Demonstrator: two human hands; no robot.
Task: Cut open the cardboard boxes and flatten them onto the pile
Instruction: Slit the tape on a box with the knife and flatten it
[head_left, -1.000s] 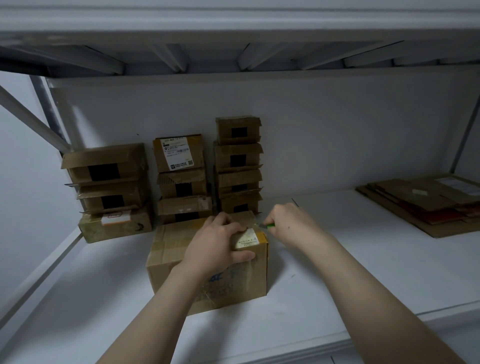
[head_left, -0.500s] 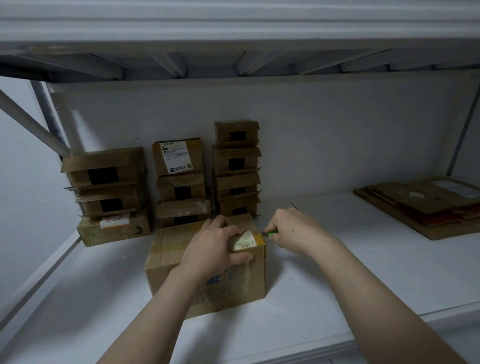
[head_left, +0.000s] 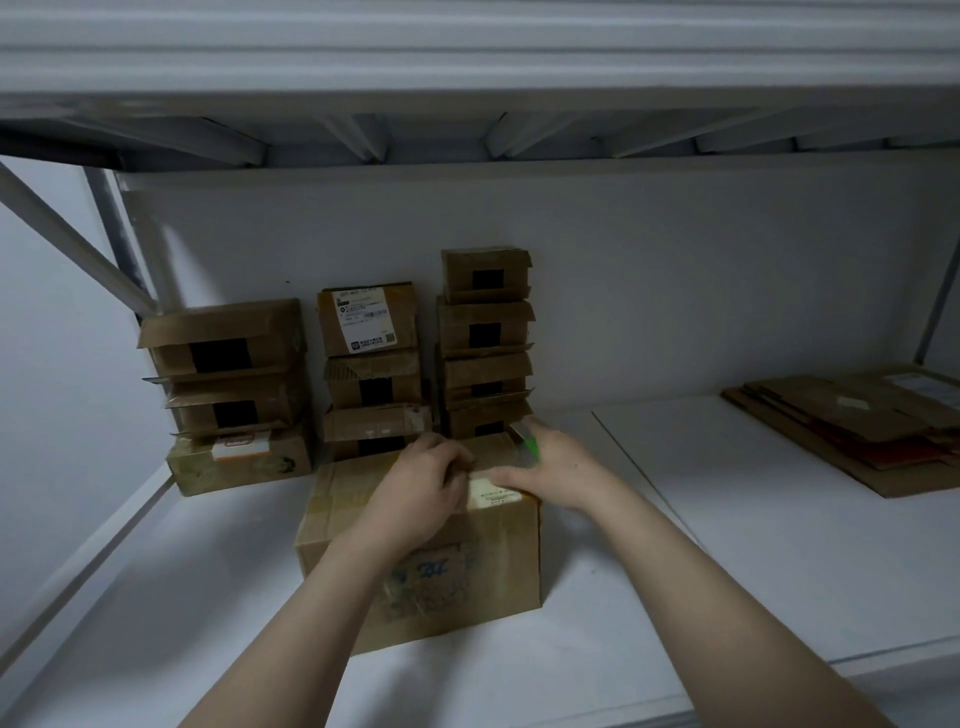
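Head view: the right hand has shifted from the right end of the large brown cardboard box up onto its top panel. It grips the green utility cutter with the curled fingers, blade end raised toward the rear and clear of the cardboard. The thumb lies flat beside the white label.

The left hand has moved from a flat hold over the front edge to the centre seam. Its fingers are curled down onto the top panel; whether they pinch a flap edge cannot be told.

Judgement: the end cut is probably finished, and flap opening comes next.

The box stands near the front of the white shelf, top flaps still closed, contents not visible. Three stacks of small brown cardboard boxes stand behind it against the wall, several with dark openings in their end faces; their interiors cannot be seen. The pile of flattened brown cardboard lies well apart at the right.
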